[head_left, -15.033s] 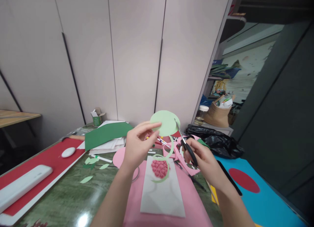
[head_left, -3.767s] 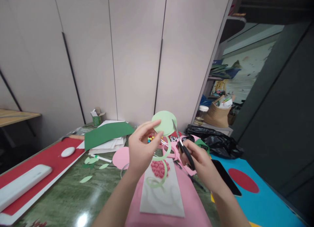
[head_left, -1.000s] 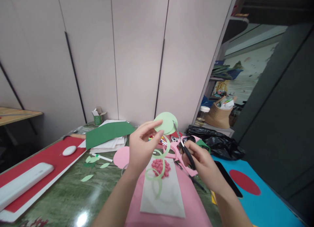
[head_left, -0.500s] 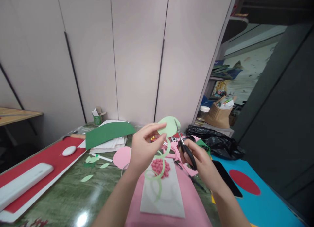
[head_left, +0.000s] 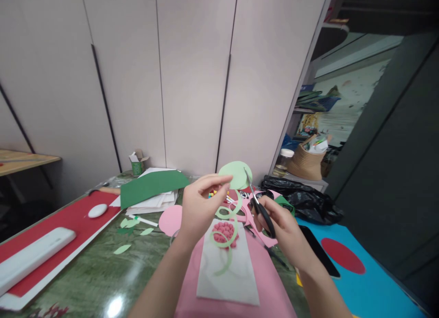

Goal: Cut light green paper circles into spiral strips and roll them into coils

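The left hand [head_left: 200, 208] pinches the green paper disc [head_left: 236, 173] aloft so the scissors [head_left: 259, 204], gripped in the right hand [head_left: 277, 224], can reach its edge and the cut strip [head_left: 226, 231] hangs free.

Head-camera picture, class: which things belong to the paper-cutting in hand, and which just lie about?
In hand:
left hand pinching the light green paper disc
its hanging spiral strip
right hand holding the scissors

Lying about:
white mouse
dark green card
black bag
phone
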Demonstrator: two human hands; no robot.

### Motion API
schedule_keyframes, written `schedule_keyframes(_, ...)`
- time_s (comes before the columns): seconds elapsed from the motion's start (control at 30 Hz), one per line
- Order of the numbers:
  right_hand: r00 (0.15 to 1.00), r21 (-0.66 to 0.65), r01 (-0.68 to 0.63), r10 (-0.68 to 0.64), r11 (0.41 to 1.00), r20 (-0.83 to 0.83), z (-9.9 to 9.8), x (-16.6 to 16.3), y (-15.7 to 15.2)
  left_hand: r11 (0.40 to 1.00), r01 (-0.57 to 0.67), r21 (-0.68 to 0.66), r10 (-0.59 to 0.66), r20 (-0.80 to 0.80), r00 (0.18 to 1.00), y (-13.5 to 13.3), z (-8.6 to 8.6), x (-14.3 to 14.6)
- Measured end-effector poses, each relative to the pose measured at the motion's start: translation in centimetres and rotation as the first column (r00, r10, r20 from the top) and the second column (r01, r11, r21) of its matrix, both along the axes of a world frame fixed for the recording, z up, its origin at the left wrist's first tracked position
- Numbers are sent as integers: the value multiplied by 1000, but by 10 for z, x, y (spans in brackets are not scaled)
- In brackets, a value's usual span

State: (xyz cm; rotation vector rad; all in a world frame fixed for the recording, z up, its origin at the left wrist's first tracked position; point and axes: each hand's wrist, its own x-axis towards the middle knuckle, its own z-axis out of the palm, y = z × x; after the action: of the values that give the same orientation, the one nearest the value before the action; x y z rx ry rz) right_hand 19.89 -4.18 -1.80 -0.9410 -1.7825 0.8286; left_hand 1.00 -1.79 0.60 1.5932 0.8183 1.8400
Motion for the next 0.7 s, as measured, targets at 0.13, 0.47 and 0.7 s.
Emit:
schedule_keyframes(0.13, 1000, -16, -8, 8, 1000, 1, 1, 0, -1, 999, -36, -7, 36, -4, 999, 0, -1, -2)
schedule_keyframes(0.47, 1000, -7, -10, 10, 1000, 23, 0, 3, 0, 998, -49, 24, 47, 67, 997, 0, 2, -2)
schedule_keyframes(0.7, 999, -47, -4, 6, 999, 34, 2, 1, 0, 999, -29, 43, 25, 107, 994, 4, -2, 2)
